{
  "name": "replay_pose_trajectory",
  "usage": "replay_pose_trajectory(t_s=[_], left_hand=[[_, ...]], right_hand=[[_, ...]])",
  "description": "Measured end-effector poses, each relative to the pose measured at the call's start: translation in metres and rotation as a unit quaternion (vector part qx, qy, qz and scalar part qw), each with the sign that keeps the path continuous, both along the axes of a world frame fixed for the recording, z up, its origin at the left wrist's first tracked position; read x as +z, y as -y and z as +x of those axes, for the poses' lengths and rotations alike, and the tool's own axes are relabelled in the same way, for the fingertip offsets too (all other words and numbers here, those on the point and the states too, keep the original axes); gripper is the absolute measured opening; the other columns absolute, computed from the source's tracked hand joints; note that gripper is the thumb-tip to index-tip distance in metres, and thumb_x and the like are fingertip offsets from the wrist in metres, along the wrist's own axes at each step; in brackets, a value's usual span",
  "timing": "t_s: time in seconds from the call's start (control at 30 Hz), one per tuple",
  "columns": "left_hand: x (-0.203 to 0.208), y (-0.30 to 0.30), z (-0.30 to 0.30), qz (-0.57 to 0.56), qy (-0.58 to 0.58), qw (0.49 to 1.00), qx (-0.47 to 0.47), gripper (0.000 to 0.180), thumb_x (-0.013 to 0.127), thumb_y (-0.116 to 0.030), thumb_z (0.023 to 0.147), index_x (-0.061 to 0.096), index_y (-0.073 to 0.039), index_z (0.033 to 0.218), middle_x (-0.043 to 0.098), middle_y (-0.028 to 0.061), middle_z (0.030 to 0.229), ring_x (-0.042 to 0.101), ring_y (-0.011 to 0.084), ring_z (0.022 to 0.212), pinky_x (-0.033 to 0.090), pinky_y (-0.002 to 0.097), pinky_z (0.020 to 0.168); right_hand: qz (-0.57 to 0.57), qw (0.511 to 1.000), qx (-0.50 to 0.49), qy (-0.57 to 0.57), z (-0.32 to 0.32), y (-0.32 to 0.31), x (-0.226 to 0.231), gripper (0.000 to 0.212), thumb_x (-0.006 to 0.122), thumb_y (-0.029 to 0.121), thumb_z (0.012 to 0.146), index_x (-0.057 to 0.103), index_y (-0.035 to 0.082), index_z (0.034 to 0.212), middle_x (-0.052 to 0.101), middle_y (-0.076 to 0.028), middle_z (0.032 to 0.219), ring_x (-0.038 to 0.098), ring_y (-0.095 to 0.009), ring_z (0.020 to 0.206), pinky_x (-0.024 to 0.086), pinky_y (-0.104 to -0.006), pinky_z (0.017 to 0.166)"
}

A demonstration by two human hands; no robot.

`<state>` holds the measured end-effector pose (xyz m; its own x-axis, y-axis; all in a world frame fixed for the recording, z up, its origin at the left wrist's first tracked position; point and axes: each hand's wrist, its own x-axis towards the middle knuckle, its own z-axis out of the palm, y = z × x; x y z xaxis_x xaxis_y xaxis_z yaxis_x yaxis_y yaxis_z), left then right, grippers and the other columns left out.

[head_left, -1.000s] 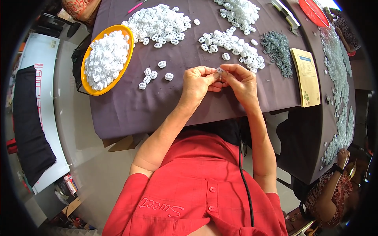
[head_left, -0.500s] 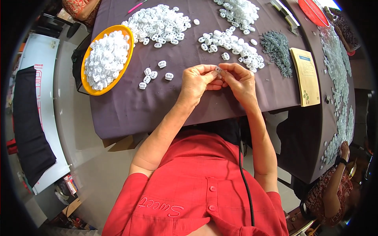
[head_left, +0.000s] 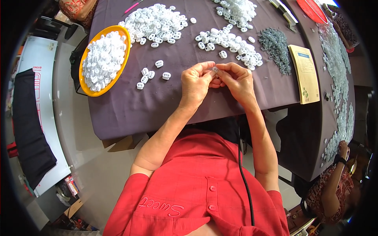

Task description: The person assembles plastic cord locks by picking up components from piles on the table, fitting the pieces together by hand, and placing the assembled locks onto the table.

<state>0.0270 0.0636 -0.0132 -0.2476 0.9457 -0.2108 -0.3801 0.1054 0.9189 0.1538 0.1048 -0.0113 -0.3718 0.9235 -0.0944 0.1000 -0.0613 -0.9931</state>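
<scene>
Just above the table's near edge, my left hand [head_left: 193, 84] and my right hand [head_left: 239, 83] meet, thumbs and forefingers pinched together. Between the fingertips is a small white two-hole cord lock [head_left: 215, 69], held by both hands and partly covered by them. To the left of my hands lie several loose cord locks [head_left: 166, 76]. Beyond my fingers spreads a pile of white cord lock parts [head_left: 232, 43]. Right of that pile is a heap of small grey pieces that look like metal springs [head_left: 275, 47].
A yellow basket [head_left: 128, 47] heaped with cord locks stands at the left edge of the dark tablecloth [head_left: 130, 114]. Two more white piles lie farther back. A tan booklet [head_left: 304, 74] rests on the right. Other people's arms [head_left: 332, 192] show at a side table.
The view has shifted slightly, and things on the table appear a little farther left. Both hands still pinch the cord lock, which has turned a little between the fingertips.
</scene>
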Motion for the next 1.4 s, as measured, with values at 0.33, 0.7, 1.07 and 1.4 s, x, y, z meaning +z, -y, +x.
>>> replay_pose_trajectory(t_s=[0.33,0.7,1.07,1.4], left_hand=[[0.001,0.002,-0.002,-0.026,0.033,0.999,-0.003,0.020,0.055,0.000,0.085,0.059,0.006,0.103,0.065,0.0119,0.085,0.064,0.0154,0.067,0.055,0.0246,0.060],[0.008,0.001,0.000,-0.043,0.034,0.998,0.004,0.017,0.056,-0.002,0.084,0.062,0.005,0.099,0.065,0.0088,0.082,0.063,0.0126,0.064,0.054,0.0232,0.057],[0.007,0.001,0.003,-0.037,-0.015,0.999,0.031,0.012,0.058,-0.001,0.083,0.063,0.006,0.091,0.064,0.0076,0.079,0.061,0.0105,0.066,0.055,0.0239,0.058],[0.005,-0.005,-0.010,-0.067,-0.005,0.997,-0.025,0.010,0.056,-0.005,0.085,0.063,0.002,0.087,0.064,0.0085,0.077,0.063,0.0135,0.063,0.055,0.0260,0.057]], right_hand=[[0.035,0.999,0.019,-0.013,0.001,0.004,0.003,0.017,0.061,0.002,0.081,0.062,0.001,0.098,0.062,-0.001,0.082,0.054,-0.003,0.071,0.044,-0.0171,0.059],[0.159,0.984,-0.002,0.076,0.000,0.002,0.001,0.022,0.066,0.002,0.073,0.061,0.004,0.094,0.058,0.001,0.078,0.052,-0.004,0.071,0.042,-0.0190,0.059],[0.246,0.963,-0.010,0.113,-0.005,0.006,0.003,0.027,0.065,0.001,0.070,0.060,0.001,0.097,0.060,-0.005,0.086,0.057,-0.011,0.070,0.045,-0.0222,0.058],[0.276,0.952,0.009,0.133,-0.002,0.006,0.003,0.023,0.066,0.005,0.072,0.063,-0.001,0.094,0.061,-0.008,0.086,0.060,-0.015,0.070,0.047,-0.0254,0.060]])
